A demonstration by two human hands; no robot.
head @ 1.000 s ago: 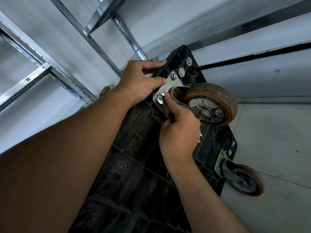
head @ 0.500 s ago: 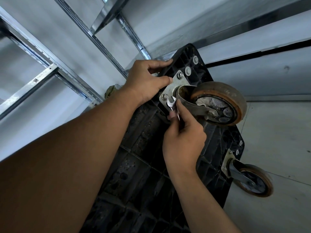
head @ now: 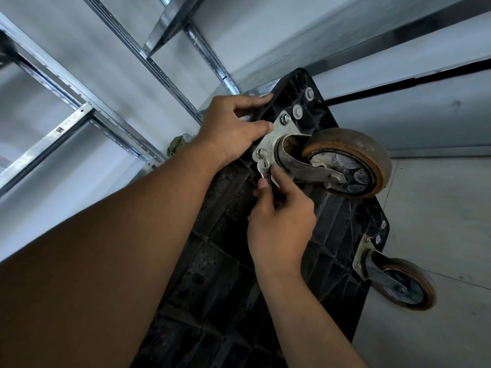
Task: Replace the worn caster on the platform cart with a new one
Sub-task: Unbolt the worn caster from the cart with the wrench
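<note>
The black platform cart [head: 233, 274] stands on edge with its ribbed underside facing me. A worn caster [head: 348, 163] with a brown, dirty wheel is bolted to it by a metal plate [head: 276, 134]. My left hand [head: 231, 128] grips the cart's upper edge beside that plate, thumb against the plate. My right hand [head: 279, 221] pinches a small metal wrench [head: 265, 171], whose head sits just below the lower-left nut [head: 261, 153]. A second nut [head: 285, 118] shows at the plate's top.
A second caster [head: 403, 285] hangs at the cart's lower right corner. Metal shelf rails [head: 79, 102] and white wall panels lie behind the cart at left and top. Pale floor [head: 438, 208] extends to the right.
My right hand has drawn the wrench down, off the lower-left nut, which now shows bare. The view has shifted slightly; my left hand keeps its hold.
</note>
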